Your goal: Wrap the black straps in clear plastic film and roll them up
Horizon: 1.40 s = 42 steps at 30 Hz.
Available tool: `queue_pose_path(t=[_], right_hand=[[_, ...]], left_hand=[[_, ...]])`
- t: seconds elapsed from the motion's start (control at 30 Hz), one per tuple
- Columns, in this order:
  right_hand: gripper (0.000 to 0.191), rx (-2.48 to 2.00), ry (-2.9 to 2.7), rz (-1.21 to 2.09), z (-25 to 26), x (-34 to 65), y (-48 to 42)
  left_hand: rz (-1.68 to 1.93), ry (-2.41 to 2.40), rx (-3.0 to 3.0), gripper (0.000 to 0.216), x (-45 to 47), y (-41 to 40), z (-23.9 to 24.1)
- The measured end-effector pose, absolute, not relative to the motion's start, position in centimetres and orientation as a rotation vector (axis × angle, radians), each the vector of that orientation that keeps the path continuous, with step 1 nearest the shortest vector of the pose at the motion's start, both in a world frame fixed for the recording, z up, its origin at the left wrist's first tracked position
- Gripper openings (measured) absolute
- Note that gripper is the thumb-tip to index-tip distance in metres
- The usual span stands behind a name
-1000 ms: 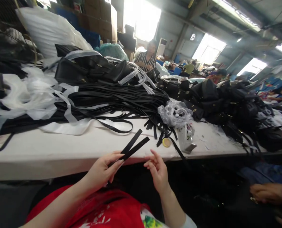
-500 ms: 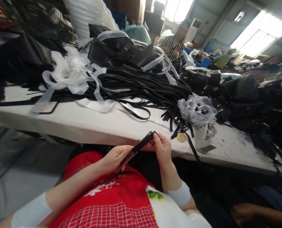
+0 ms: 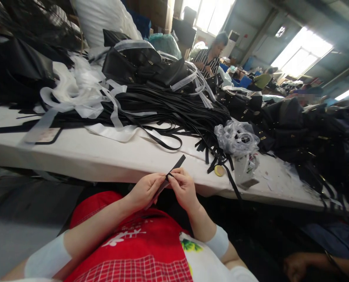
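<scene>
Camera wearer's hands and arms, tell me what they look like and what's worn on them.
The left hand and right hand are bare: no gloves show. A plain, pale bluish-white band wraps the left forearm, a matching band the right forearm; a white sleeve shows farther up.

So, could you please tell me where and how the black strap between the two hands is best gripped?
Probably pinch the black strap by its free upper end, coming from the table side, finger and thumb on its flat faces: that narrow end juts beyond the left hand and right hand, which hold it lower down.
</scene>
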State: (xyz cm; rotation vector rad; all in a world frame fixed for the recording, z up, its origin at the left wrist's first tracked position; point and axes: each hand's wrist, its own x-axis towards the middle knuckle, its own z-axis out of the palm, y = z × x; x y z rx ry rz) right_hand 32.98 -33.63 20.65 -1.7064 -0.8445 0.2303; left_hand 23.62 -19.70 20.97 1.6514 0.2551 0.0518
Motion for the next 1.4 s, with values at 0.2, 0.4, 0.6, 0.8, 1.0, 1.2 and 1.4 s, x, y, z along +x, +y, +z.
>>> queue_pose_path(t=[0.2, 0.4, 0.6, 0.8, 1.0, 1.2, 1.4], right_hand=[[0.04, -1.562, -0.413, 0.135, 18.5, 35.4, -34.1], [0.057, -1.368, -0.248, 0.308, 19.2, 39.0, -33.4], [0.032, -1.476, -0.465, 0.246, 22.9, 39.7, -32.8], [0.028, -1.635, -0.77, 0.324, 25.4, 38.5, -31.4], [0.025, -1.656, -0.942, 0.324, 24.7, 35.9, -30.1], [0.03, -1.512, -0.893, 0.551, 23.4, 35.2, -29.9], [0.06, -1.204, -1.055, 1.03, 21.2, 32.7, -30.3]], left_hand=[[0.039, 0.384, 1.467, 0.052, 22.6, -18.2, 21.1], [-0.098, 0.331, 1.405, 0.053, 22.3, -18.5, 20.9], [-0.128, 0.338, 1.316, 0.053, 22.7, -18.7, 21.4], [-0.068, 0.298, 1.349, 0.051, 23.8, -18.0, 23.5], [0.048, 0.281, 1.377, 0.048, 24.1, -17.7, 23.8], [0.166, 0.346, 1.341, 0.043, 24.0, -18.2, 23.6], [0.347, 0.276, 1.211, 0.039, 24.2, -17.4, 24.8]])
